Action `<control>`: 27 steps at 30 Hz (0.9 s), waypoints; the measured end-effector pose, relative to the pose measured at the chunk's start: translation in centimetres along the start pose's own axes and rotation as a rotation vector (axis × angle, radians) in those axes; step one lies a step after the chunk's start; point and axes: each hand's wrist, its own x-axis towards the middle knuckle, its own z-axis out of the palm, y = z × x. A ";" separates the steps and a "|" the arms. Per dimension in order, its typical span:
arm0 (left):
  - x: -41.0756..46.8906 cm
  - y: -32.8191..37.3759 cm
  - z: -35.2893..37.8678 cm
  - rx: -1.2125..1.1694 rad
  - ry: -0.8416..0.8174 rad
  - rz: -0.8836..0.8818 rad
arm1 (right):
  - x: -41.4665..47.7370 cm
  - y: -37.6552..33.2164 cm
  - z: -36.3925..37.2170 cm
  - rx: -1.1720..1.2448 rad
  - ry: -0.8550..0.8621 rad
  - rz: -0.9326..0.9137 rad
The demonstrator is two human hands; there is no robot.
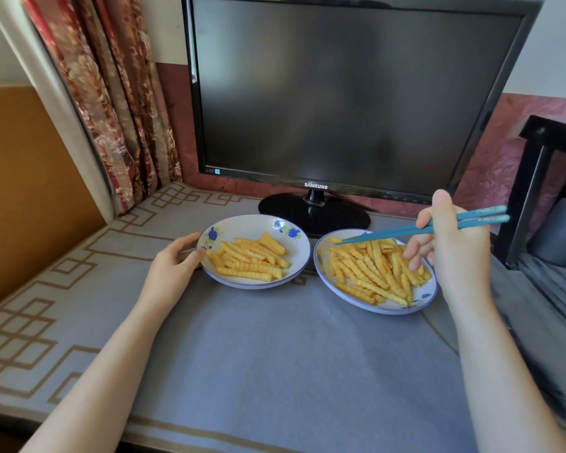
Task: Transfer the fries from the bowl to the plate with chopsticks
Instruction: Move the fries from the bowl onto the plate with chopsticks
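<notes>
Two white dishes with blue flowers stand side by side on the table, both holding crinkle-cut fries. The left dish [242, 223] carries a smaller pile of fries [250, 258]; my left hand [177, 259] grips its left rim. The right dish [428, 294] holds a larger heap of fries [370, 273]. My right hand [451, 243] holds a pair of teal chopsticks [406, 228] above the right dish. Their tips point left and rest close together at the far edge of that heap. Nothing is between the tips. Which dish is the bowl I cannot tell.
A black monitor [340, 93] on a round stand [314, 210] stands just behind the dishes. A grey patterned cloth [275, 354] covers the table. A floral curtain [121, 109] hangs at the back left. A dark frame [533, 178] stands at the right.
</notes>
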 end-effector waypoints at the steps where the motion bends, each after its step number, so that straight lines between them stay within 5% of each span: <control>1: 0.0 0.0 0.0 -0.001 -0.001 -0.001 | -0.1 -0.1 0.1 0.027 0.015 -0.005; 14: 0.0 0.0 0.0 0.006 -0.004 -0.010 | -2.8 -1.1 3.2 0.238 0.006 -0.049; 27: 0.1 0.0 0.0 0.002 -0.010 -0.014 | -5.2 0.2 6.4 0.207 -0.364 -0.027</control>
